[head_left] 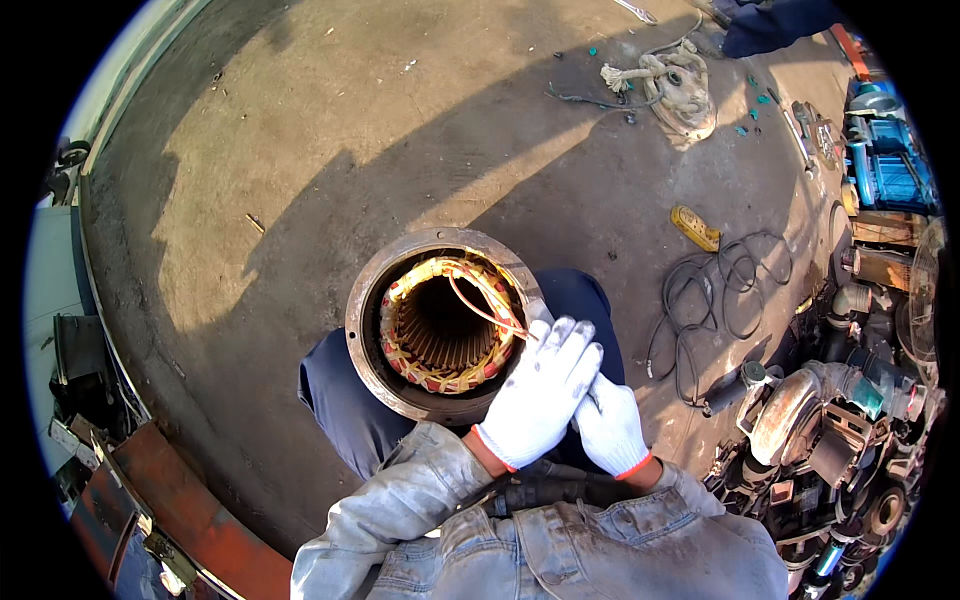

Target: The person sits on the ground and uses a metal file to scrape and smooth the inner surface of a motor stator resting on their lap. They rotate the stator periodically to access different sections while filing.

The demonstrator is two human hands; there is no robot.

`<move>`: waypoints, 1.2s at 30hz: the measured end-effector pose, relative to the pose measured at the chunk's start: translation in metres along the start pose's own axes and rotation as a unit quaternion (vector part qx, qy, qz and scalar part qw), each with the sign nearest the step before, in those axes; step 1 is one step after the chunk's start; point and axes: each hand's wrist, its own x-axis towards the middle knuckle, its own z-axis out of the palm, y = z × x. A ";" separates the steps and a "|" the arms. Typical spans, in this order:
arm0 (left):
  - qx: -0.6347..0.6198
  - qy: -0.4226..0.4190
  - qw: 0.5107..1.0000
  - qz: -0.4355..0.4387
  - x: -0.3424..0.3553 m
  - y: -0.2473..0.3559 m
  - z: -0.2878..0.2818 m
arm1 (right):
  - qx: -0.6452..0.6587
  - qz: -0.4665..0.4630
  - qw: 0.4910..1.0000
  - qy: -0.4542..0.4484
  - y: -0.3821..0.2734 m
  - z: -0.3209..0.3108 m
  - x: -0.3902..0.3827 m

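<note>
A round motor stator [372, 300] with a rusty steel housing stands upright between my knees, its copper windings [400, 345] bound in yellow and red tape. Thin copper wire leads [485, 305] arc from the windings toward my left hand [540, 390]. That hand, in a white glove, lies over the stator's right rim with its fingers stretched out, fingertips at the end of the leads. My right hand [612, 430], also in a white glove, is tucked just under and to the right of the left one, half covered. Whether either hand grips anything is hidden.
Black cable [715, 290] lies coiled on the concrete floor to my right, beside a yellow tool [695, 228]. Old motor parts and scrap metal [830, 420] pile up at the lower right. A rope and rag bundle [672, 85] lies farther off. A rusty red beam [190, 510] runs along the lower left.
</note>
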 end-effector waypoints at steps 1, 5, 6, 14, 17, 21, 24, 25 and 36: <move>-0.013 -0.029 0.999 0.005 -0.009 0.018 0.002 | -0.002 0.016 1.000 0.008 -0.004 -0.001 -0.017; -0.021 0.020 0.999 -0.021 0.012 -0.004 -0.005 | 0.006 0.004 1.000 -0.006 -0.010 -0.005 0.007; -0.020 0.024 0.999 -0.022 0.009 -0.002 -0.002 | 0.011 0.010 1.000 -0.009 -0.009 -0.006 0.004; 0.043 0.068 0.996 -0.024 0.049 -0.041 -0.019 | -0.079 -0.149 0.986 -0.009 -0.015 -0.013 0.076; 0.054 0.039 0.998 -0.006 0.027 -0.002 0.001 | -0.079 -0.099 0.992 -0.017 -0.021 -0.020 0.049; 0.073 0.140 0.987 -0.021 0.046 -0.044 -0.017 | -0.193 -0.311 0.930 -0.020 -0.019 -0.015 0.098; 0.048 0.096 0.993 -0.056 0.048 -0.023 -0.025 | -0.139 -0.193 0.971 -0.038 -0.017 -0.019 0.076; 0.030 0.042 0.996 -0.076 0.045 -0.007 -0.020 | -0.113 -0.129 0.984 -0.047 -0.023 -0.026 0.065; 0.052 0.085 0.995 -0.013 0.050 -0.010 0.001 | -0.054 0.022 0.997 -0.052 -0.032 -0.038 0.045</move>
